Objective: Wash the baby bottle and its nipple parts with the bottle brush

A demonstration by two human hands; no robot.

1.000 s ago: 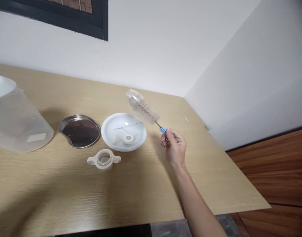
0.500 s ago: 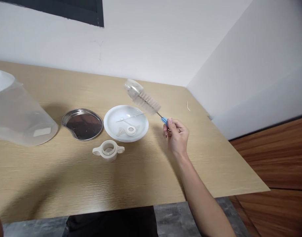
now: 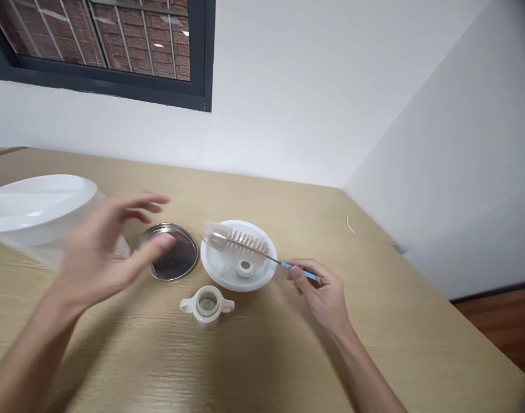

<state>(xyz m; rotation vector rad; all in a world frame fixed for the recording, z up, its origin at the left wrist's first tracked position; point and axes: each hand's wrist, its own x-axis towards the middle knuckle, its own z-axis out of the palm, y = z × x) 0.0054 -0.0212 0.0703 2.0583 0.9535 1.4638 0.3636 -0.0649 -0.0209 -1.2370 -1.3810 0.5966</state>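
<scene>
My right hand (image 3: pixel 320 292) grips the blue handle of a bottle brush (image 3: pixel 247 242), held tilted above a white dish (image 3: pixel 211 272). Its bristles are pale, with a translucent rounded end pointing left. My left hand (image 3: pixel 112 246) is blurred by motion; its fingers are spread with nothing in them, near a metal kidney-shaped tray (image 3: pixel 170 269). In the dish lies a small white ring-shaped part (image 3: pixel 245 267); other pieces there are partly hidden by the brush. Just in front of the dish stands a cream two-handled collar (image 3: pixel 207 304) with a round opening.
A large translucent plastic jug (image 3: pixel 43 201) with a white lid stands at the left, partly behind my left hand. A thin white bent strip (image 3: pixel 350 223) lies near the right side of the wooden table (image 3: pixel 288 373). Behind are a white wall and a barred window (image 3: pixel 116 46).
My left hand has come into view from the lower left, fingers spread. The brush has lowered from above the dish's back right to over the dish. The view has tilted upward.
</scene>
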